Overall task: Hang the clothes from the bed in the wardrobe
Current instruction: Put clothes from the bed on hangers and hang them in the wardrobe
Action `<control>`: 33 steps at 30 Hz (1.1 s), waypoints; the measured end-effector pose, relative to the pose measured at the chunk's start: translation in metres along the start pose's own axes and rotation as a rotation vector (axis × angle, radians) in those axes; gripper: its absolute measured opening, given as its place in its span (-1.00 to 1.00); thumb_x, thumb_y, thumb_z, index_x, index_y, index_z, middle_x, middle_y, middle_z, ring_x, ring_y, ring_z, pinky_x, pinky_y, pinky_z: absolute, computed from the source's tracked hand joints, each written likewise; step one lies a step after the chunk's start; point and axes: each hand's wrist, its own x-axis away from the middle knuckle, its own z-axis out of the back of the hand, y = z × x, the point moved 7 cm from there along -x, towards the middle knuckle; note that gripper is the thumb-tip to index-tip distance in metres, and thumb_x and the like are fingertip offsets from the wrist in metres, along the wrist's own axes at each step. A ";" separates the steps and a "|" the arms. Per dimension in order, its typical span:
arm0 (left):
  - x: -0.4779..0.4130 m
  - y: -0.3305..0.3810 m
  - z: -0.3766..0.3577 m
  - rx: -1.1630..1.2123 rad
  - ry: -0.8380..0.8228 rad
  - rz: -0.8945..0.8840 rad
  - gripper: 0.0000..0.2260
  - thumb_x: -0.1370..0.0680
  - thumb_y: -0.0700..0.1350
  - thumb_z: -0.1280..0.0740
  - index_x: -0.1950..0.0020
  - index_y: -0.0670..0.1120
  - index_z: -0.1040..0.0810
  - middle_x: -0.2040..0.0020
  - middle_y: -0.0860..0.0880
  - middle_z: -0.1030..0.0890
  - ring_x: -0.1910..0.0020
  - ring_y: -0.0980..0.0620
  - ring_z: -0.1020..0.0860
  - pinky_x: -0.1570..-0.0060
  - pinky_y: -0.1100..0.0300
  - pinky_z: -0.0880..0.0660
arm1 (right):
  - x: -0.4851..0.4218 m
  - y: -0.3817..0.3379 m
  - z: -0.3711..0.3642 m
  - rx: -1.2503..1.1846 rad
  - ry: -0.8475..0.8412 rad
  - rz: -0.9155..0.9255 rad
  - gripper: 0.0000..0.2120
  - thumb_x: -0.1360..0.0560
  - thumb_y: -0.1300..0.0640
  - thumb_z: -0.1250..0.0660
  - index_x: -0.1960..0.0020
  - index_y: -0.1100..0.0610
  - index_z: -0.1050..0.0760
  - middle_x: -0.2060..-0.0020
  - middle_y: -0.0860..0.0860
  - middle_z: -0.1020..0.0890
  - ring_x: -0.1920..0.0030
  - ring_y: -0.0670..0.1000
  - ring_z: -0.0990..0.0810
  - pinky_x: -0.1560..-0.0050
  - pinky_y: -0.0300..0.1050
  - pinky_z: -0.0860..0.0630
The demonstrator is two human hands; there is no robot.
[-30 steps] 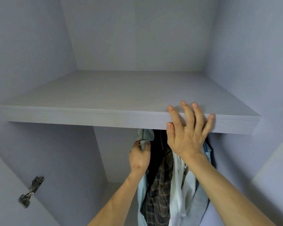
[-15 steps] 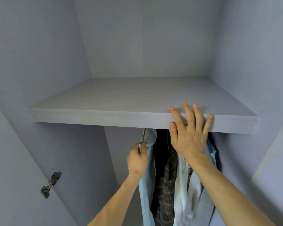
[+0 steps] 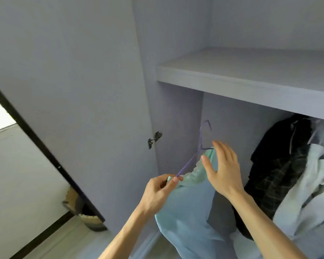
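A pale mint-blue garment with a lace neckline hangs from a thin purple hanger in front of the open wardrobe. My left hand pinches the hanger's lower left end together with the garment's shoulder. My right hand is spread flat with straight fingers against the garment's other shoulder, over the hanger's right arm. The hanger's hook points up, free of any rail. Several clothes hang at the right below the shelf: a black garment, a dark plaid shirt and white garments.
A grey shelf spans the wardrobe above the hanging space. The open wardrobe door stands at the left with a metal hinge at its edge. A woven basket sits on the floor behind the door.
The view has swung left and down. My right hand has left the shelf's edge and come onto the garment. The mint garment on its hanger is out from the hanging clothes, held lower and further left.
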 end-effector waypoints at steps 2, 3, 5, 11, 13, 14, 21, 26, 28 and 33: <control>0.038 -0.009 0.032 -0.010 0.020 0.036 -0.82 -0.64 0.06 -0.29 0.01 0.13 -0.70 0.34 -0.01 -0.24 0.36 0.01 -0.20 0.37 0.16 -0.16 | 0.010 -0.032 -0.029 -0.056 -0.104 0.067 -0.33 -0.54 -0.32 -0.05 -0.48 0.08 -0.35 -0.45 -0.03 -0.40 -0.52 0.07 -0.20 -0.46 0.16 -0.26; 0.059 -0.014 0.048 -0.009 0.045 0.053 -0.82 -0.64 0.06 -0.30 0.00 0.14 -0.70 0.34 -0.01 -0.25 0.37 0.02 -0.21 0.38 0.17 -0.16 | 0.017 -0.052 -0.042 -0.086 -0.151 0.112 -0.34 -0.54 -0.33 -0.03 -0.41 0.09 -0.43 -0.40 -0.05 -0.46 -0.51 0.08 -0.23 -0.46 0.14 -0.26; 0.103 -0.025 0.076 0.003 0.108 0.089 -0.83 -0.64 0.05 -0.31 -0.02 0.11 -0.71 0.39 0.07 -0.33 0.40 0.07 -0.24 0.39 0.23 -0.19 | 0.035 -0.093 -0.065 -0.144 -0.238 0.213 -0.38 -0.55 -0.31 -0.04 -0.20 0.15 -0.58 -0.19 0.00 -0.62 -0.37 0.13 -0.41 -0.37 0.09 -0.31; 0.255 -0.053 0.138 0.069 0.308 0.199 -0.79 -0.60 0.07 -0.31 -0.05 0.04 -0.72 0.22 0.14 -0.57 0.21 0.19 -0.42 0.16 0.31 -0.36 | 0.122 -0.217 -0.106 -0.316 -0.330 0.510 -0.56 -0.64 -0.26 0.04 0.25 0.00 -0.27 0.37 -0.16 -0.33 0.28 0.11 -0.40 0.16 0.06 -0.36; 0.307 -0.056 0.154 0.069 0.375 0.244 -0.81 -0.61 0.06 -0.33 -0.05 0.05 -0.72 0.13 0.10 -0.63 0.16 0.21 -0.48 0.09 0.34 -0.40 | 0.159 -0.256 -0.112 -0.385 -0.349 0.614 -0.66 -0.66 -0.16 0.00 0.24 -0.06 -0.19 0.38 -0.21 -0.26 0.29 0.04 -0.32 0.15 0.03 -0.33; 0.333 -0.057 0.161 0.061 0.409 0.267 -0.81 -0.59 0.08 -0.35 -0.05 0.07 -0.72 0.07 0.06 -0.64 0.12 0.21 -0.50 0.05 0.35 -0.41 | 0.178 -0.274 -0.115 -0.411 -0.379 0.644 -0.69 -0.66 -0.13 -0.01 0.23 -0.08 -0.18 0.37 -0.21 -0.26 0.28 0.02 -0.30 0.11 0.02 -0.32; 0.477 -0.040 0.203 -0.028 0.650 0.396 -0.78 -0.57 0.07 -0.32 -0.04 0.04 -0.71 0.01 0.07 -0.67 -0.07 0.05 -0.59 -0.20 0.07 -0.51 | 0.303 -0.394 -0.106 -0.595 -0.501 0.902 -0.67 -0.67 -0.11 -0.01 0.24 -0.04 -0.24 0.31 -0.12 -0.33 0.26 0.04 -0.34 0.10 0.03 -0.31; 0.559 -0.017 0.203 -0.040 0.865 0.429 -0.79 -0.67 -0.06 -0.24 -0.19 -0.01 -0.64 0.33 0.06 -0.53 0.31 0.08 -0.53 0.22 0.14 -0.54 | 0.386 -0.461 -0.072 -0.753 -0.511 1.135 -0.65 -0.67 -0.06 -0.06 0.24 0.04 -0.31 0.28 -0.13 -0.31 0.25 -0.01 -0.28 0.09 -0.02 -0.25; 0.593 -0.009 0.196 -0.006 0.960 0.445 -0.79 -0.67 -0.05 -0.24 -0.19 0.01 -0.64 0.37 0.07 -0.45 0.39 0.15 -0.43 0.33 0.28 -0.41 | 0.413 -0.482 -0.061 -0.800 -0.541 1.199 -0.62 -0.67 -0.06 -0.06 0.25 0.08 -0.34 0.28 -0.10 -0.35 0.25 0.04 -0.33 0.09 -0.01 -0.27; 0.670 0.006 0.158 0.212 1.202 0.453 -0.79 -0.68 -0.06 -0.23 -0.21 -0.02 -0.63 0.35 0.00 -0.44 0.52 0.13 -0.29 0.50 0.34 -0.27 | 0.490 -0.523 -0.035 -0.908 -0.717 1.369 -0.58 -0.66 -0.06 -0.06 0.28 0.14 -0.36 0.31 -0.07 -0.39 0.23 0.07 -0.38 0.04 0.01 -0.31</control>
